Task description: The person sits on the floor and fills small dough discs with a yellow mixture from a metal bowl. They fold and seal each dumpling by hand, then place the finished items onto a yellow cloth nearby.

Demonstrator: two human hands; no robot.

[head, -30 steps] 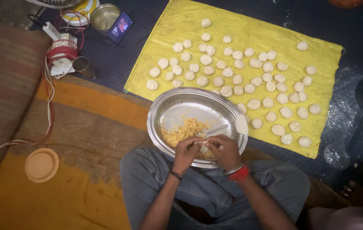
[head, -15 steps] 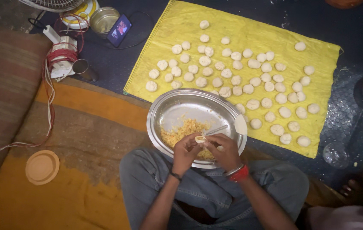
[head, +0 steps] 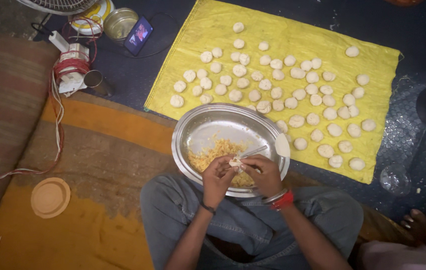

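Observation:
Both my hands meet over the near side of a round steel plate [head: 193, 135] on my lap. My left hand [head: 217, 177] and my right hand [head: 263, 174] pinch a small white dough piece [head: 235, 161] between their fingertips. Yellow crumbly filling [head: 214, 152] lies in the plate, with a steel spoon [head: 254, 151] resting in it. A flat white dough disc [head: 282, 145] lies on the plate's right rim. Beyond the plate, several shaped dough balls [head: 273, 92] sit in rows on a yellow sheet [head: 373, 65].
A phone [head: 138, 35], a steel tin [head: 119, 23], a steel cup [head: 96, 81] and a corded power strip [head: 71, 67] lie at top left. A round tan lid [head: 50, 197] sits on the orange mat. A glass [head: 394, 178] and another person's foot [head: 423, 225] are at right.
My hands stay together over the plate, working the dough piece; it shows more clearly between my fingertips now. Nothing else has moved.

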